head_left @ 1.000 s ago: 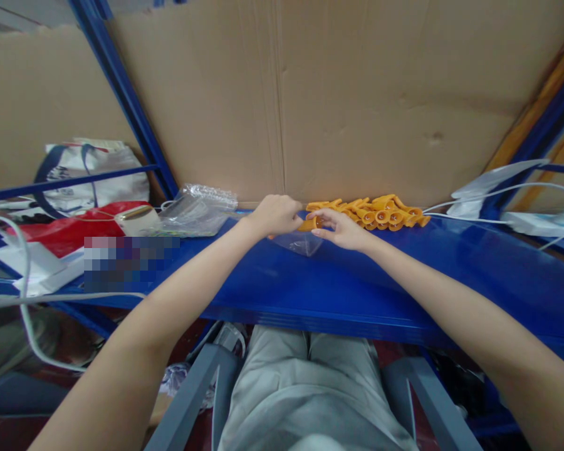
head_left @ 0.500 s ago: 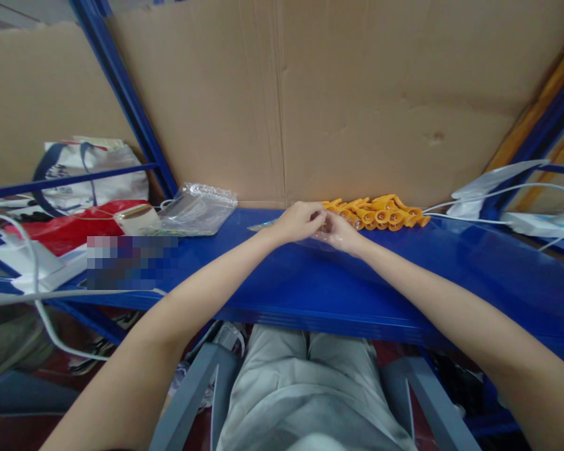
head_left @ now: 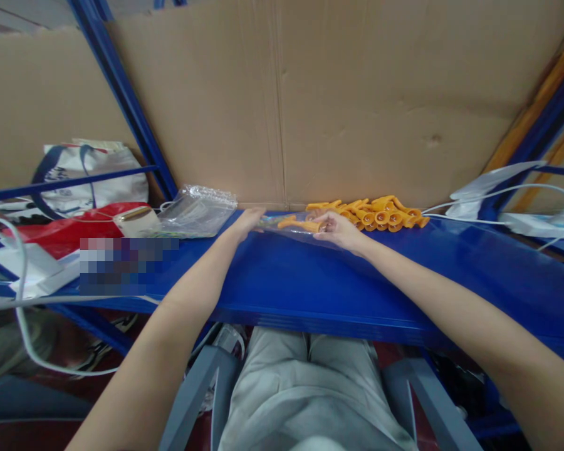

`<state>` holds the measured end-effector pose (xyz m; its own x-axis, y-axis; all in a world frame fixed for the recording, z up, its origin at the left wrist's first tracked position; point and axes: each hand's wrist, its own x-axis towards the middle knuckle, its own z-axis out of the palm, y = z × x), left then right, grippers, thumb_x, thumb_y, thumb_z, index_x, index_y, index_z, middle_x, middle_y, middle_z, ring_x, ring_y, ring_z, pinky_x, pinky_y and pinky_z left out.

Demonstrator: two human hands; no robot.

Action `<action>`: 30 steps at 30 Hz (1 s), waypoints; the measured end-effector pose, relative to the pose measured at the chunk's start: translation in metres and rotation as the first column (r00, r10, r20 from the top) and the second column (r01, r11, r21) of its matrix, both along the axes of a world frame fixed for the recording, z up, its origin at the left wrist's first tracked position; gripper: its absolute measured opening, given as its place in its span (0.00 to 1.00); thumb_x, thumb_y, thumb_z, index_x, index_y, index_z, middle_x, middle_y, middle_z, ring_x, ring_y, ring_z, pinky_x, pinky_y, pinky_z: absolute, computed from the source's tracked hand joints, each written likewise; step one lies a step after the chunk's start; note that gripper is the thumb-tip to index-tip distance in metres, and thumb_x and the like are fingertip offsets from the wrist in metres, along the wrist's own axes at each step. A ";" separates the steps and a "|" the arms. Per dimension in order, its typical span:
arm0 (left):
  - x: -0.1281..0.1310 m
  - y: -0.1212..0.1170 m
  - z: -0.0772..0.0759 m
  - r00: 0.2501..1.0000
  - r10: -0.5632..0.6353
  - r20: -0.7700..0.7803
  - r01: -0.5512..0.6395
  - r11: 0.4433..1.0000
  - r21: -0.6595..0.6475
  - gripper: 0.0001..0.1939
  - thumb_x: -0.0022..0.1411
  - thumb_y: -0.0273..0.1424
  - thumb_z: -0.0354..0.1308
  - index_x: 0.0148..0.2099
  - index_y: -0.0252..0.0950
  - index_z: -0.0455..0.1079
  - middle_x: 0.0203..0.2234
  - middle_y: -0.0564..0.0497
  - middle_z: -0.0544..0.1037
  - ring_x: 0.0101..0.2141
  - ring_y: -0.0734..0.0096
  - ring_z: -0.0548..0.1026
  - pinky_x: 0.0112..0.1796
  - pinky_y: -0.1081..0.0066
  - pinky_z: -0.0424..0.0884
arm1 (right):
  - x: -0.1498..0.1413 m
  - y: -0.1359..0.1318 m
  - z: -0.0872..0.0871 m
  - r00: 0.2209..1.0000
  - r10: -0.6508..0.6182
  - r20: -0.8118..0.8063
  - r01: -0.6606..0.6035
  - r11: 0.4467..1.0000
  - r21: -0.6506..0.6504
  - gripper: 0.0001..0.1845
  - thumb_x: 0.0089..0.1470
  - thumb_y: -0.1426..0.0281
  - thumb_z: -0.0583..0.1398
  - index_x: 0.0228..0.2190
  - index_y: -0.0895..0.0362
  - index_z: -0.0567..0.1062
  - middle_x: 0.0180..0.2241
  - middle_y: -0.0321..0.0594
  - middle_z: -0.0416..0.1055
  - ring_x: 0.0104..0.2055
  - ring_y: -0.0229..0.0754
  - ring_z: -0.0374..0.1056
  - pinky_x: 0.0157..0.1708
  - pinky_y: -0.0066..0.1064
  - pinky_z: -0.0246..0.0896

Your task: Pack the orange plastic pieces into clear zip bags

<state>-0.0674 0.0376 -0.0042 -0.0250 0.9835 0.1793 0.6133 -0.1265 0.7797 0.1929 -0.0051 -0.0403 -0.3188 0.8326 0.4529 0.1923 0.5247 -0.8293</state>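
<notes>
A clear plastic bag (head_left: 289, 232) stretches between my hands just above the blue tabletop. An orange funnel-ended plastic piece (head_left: 305, 225) appears to lie inside it, its wide end to the right. My left hand (head_left: 251, 220) pinches the bag's left end, beside a small colourful printed patch. At the other end, my right hand (head_left: 339, 232) is closed on the bag by the orange piece's wide end. Several like orange pieces (head_left: 380, 214) are stacked behind and right of my right hand, open ends facing me.
Flat clear bags (head_left: 200, 210) lie in a pile on the left. Beyond them are a tape roll (head_left: 134, 220), a red bag (head_left: 82, 227) and a white power strip with cables (head_left: 47, 272). A cardboard sheet (head_left: 338, 106) stands along the back of the blue table (head_left: 301, 282).
The orange piece, earlier between my hands above the bag, now appears inside it. My left hand has shifted left to the bag's far end, while my right hand stays near the stack.
</notes>
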 end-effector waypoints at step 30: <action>0.032 -0.018 -0.009 0.875 -0.028 0.484 0.151 0.964 -0.217 0.18 0.57 0.17 0.57 0.50 0.31 0.71 0.25 0.51 0.79 0.23 0.76 0.76 0.28 0.78 0.74 | 0.010 0.001 -0.003 0.967 0.141 0.212 -0.167 0.980 0.109 0.29 0.44 0.55 0.68 0.47 0.54 0.73 0.49 0.46 0.74 0.51 0.52 0.71 0.55 0.48 0.65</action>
